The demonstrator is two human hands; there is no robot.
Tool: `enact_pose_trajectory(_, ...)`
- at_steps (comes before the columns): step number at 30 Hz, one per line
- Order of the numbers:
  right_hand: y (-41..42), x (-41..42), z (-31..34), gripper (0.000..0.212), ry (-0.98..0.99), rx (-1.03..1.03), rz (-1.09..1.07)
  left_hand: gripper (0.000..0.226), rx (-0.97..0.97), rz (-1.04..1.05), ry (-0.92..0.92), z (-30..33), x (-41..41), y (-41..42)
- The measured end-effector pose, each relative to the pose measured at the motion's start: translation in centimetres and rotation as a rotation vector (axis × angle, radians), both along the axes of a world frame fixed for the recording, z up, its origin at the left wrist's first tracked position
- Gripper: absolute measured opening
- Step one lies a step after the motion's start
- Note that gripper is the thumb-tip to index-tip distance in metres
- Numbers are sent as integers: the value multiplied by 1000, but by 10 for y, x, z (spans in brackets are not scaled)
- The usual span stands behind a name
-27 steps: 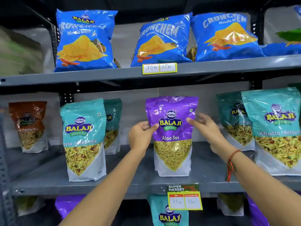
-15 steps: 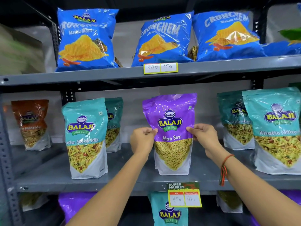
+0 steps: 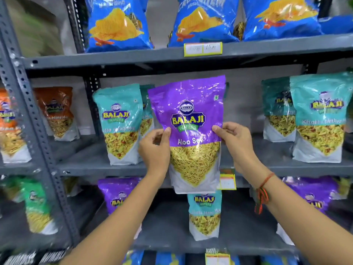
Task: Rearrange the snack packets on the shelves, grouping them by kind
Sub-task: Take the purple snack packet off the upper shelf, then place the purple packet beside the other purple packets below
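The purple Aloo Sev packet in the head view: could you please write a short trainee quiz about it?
1. True or false: the purple Aloo Sev packet stands on the middle shelf.
2. Which hands hold it? A) left only B) right only C) both
3. Fill in: the lone packet on the shelf below it is ____ coloured.

Key:
1. False; it is lifted off.
2. C; left hand, right hand.
3. Teal.

1. purple aloo sev packet [image 3: 188, 131], pinched between left hand [image 3: 155, 148] and right hand [image 3: 236, 144], blocks the middle shelf [image 3: 99, 169] centre.
2. teal packet [image 3: 119, 123] just left of it; narrow gap.
3. wider bare gap on the right before teal packets [image 3: 318, 119].
4. upright post [image 3: 32, 119] walls the left.
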State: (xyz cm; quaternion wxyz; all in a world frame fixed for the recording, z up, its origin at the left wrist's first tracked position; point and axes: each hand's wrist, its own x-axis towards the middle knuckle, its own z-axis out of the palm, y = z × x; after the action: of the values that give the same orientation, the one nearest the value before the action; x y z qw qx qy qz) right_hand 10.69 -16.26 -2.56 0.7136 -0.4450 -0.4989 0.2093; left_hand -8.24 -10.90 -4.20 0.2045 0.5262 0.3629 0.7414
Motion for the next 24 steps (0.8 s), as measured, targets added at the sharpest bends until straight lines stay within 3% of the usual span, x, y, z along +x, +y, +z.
enact_pose_trajectory(4, -19, -31, -31, 17, 6, -88, 118, 19, -29, 23, -108, -41, -31, -30)
enact_pose_trajectory(7, -24, -45, -70, 10, 10, -154, 209, 17, -39, 73, -51, -85, -53, -43)
enact_pose_trajectory(11, -13, -56, -138, 17, -68, -265, 269, 24, -160, 123, 13, -156, -76, -47)
enact_pose_trajectory(17, 34, -63, -237, 29, -342, -446, 178, 16, -373, 208, 155, -240, -91, -17)
enact_pose_trajectory(24, 100, -74, -298, 51, -452, -557, 12, 26, -553, 233, 207, -292, -88, 46)
